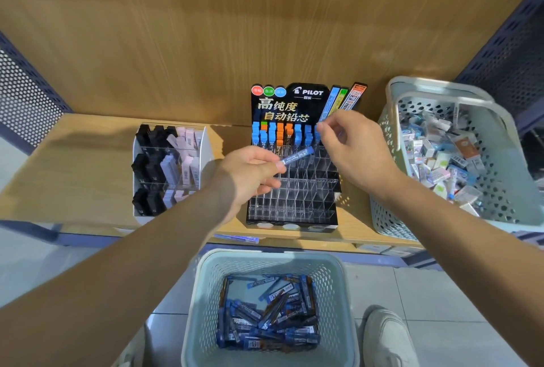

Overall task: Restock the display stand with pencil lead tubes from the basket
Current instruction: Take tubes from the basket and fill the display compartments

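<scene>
Two hands work at the pencil lead stand.

The left hand (253,172) curls its fingers round a blue tube (295,156) and holds it tilted over the display stand (294,199). The right hand (350,149) pinches the blue top of the end tube (318,131) with thumb and first finger. That tube stands at the right end of the back row, beside other tubes with blue and orange tops. The stand sits on a wood shelf (73,160). The basket (265,257) is on the floor below, with many lead tubes (270,322) lying in it. A white holder (167,166) stands to the left, and a second basket (441,96) of small boxes stands to the right.
</scene>
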